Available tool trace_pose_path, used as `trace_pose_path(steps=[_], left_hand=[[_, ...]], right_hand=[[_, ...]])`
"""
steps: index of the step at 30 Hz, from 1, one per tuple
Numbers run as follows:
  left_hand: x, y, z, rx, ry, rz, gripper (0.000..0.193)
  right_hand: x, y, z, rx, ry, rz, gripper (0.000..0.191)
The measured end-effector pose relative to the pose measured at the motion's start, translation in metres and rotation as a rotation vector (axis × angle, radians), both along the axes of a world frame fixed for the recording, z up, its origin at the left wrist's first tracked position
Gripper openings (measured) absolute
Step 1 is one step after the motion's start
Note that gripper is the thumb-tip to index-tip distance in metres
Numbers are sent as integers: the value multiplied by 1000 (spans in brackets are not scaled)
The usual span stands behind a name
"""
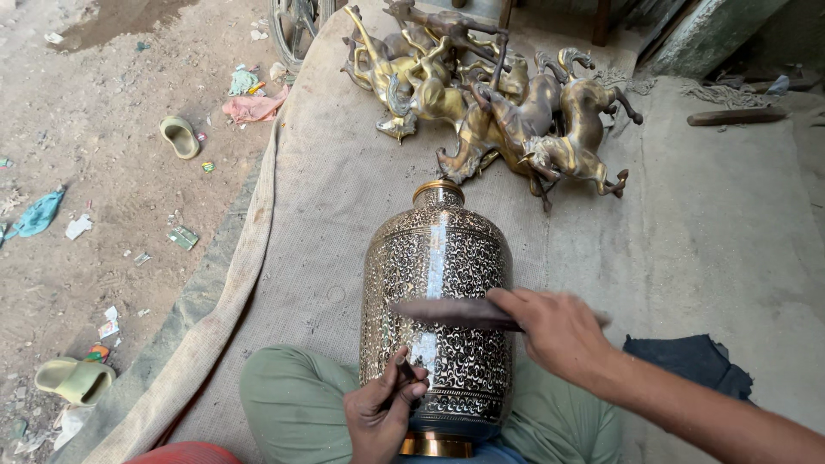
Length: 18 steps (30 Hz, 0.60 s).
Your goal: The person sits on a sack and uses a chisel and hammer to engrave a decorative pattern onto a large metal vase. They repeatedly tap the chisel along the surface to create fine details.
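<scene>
Brass, densely engraved with scrolling pattern, the vase [436,305] lies tilted in the lower middle of the frame, its base wedged between the person's green-trousered knees [288,399] and its mouth pointing up the frame, so it seems braced against rolling while it is worked. The left hand [382,411], at the bottom centre, has its fingers pinched around a thin dark tool [406,371] whose tip rests on the vase's lower wall, near the base band. The right hand [559,331], coming in from the lower right, is closed over one end of a dark wooden stick [455,312] held crosswise above the vase's belly; the stick looks poised like a mallet over the tool. Under everything is a worn grey mat [705,232] spread on the ground. In the upper middle a heap of brass horses [498,103] lies on the mat, well apart from the vase. On the dirt at the left lie 2 pale green slippers [179,136] and scraps of litter.
</scene>
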<state>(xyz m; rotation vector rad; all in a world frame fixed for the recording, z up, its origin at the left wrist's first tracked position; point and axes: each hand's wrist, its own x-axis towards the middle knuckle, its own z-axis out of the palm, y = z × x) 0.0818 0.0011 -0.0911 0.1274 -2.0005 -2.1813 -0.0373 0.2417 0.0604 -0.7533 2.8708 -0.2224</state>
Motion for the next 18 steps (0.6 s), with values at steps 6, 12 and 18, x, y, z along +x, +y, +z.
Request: trace_pose_path(steps=[6,12,18], left_hand=[[1,4,-2,-3,36,58,55],[2,5,-5,19,15,73,55],[3,4,-11,49,-6,68,55]], right_hand=[[-25,-31,30,-482,-460,-251,40],[-29,-43,46,-278,-385,-60,46],[-27,-44,48,-346,-299,-4,46]])
